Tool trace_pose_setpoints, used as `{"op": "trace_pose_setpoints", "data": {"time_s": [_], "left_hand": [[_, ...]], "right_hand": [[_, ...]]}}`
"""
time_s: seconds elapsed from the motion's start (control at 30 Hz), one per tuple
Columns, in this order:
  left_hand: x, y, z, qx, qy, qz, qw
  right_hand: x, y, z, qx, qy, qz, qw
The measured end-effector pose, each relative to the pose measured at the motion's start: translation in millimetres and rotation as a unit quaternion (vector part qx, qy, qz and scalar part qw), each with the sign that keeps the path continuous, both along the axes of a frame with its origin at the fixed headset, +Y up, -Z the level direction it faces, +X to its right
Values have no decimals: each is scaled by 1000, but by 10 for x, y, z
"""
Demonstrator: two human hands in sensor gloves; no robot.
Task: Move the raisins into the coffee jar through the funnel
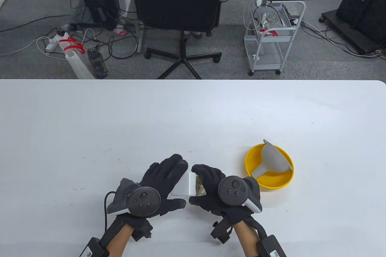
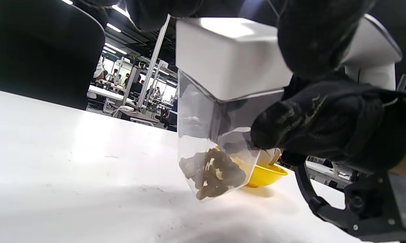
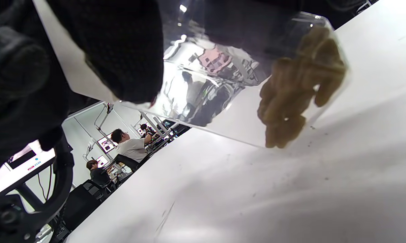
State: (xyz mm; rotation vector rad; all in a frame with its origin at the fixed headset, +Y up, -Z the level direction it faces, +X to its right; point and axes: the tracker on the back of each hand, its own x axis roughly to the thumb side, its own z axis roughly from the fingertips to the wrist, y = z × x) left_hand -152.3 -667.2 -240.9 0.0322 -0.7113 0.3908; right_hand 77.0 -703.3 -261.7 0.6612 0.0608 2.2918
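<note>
Both hands on a clear square plastic jar w/ white lid (image 1: 184, 185), near table's front edge, held tilted just off the white table (image 1: 193, 118). Left hand (image 1: 156, 183) curls over the lid; right hand (image 1: 211, 189) wraps the clear body. Small clump of brownish raisins (image 2: 213, 173) sits in the low corner. Grey plastic funnel (image 1: 273, 159) lies in yellow bowl (image 1: 283, 180) just to the right, apart from jar. Jar prob light and stiff, smooth walls maybe slippery in gloves; best hold: body flats w/ one hand, lid edges w/ other. Raisins likely sticky, may clump in the spout.
</note>
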Motion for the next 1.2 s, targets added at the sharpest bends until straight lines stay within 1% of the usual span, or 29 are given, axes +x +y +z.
{"op": "trace_pose_setpoints", "data": {"time_s": [0.1, 0.27, 0.4, 0.53, 0.67, 0.73, 0.93, 1.07, 1.2], "left_hand": [[-115, 22, -34, -22, 11, -1, 1000], [-376, -16, -102, -29, 65, -36, 997], [-517, -78, -173, -47, 99, -38, 993], [-722, -222, -261, -73, 152, -72, 983], [-847, -371, -318, -103, 186, -106, 971], [-854, -408, -330, -110, 191, -116, 968], [-814, -415, -331, -98, 193, -133, 967], [-834, -423, -329, -98, 200, -140, 965], [-860, -448, -337, -101, 209, -156, 960]], "right_hand": [[21, 1, -7, -2, -6, -10, 1000], [56, -10, -23, -11, -12, -24, 1000], [79, -9, -33, -17, -14, -36, 999], [109, -14, -44, -24, -18, -50, 998], [131, -14, -53, -27, -21, -56, 998], [145, -15, -59, -30, -23, -61, 997], [169, -20, -74, -36, -28, -71, 996], [169, -7, -100, -39, -30, -98, 994], [143, -32, -186, -65, -42, -126, 989]]}}
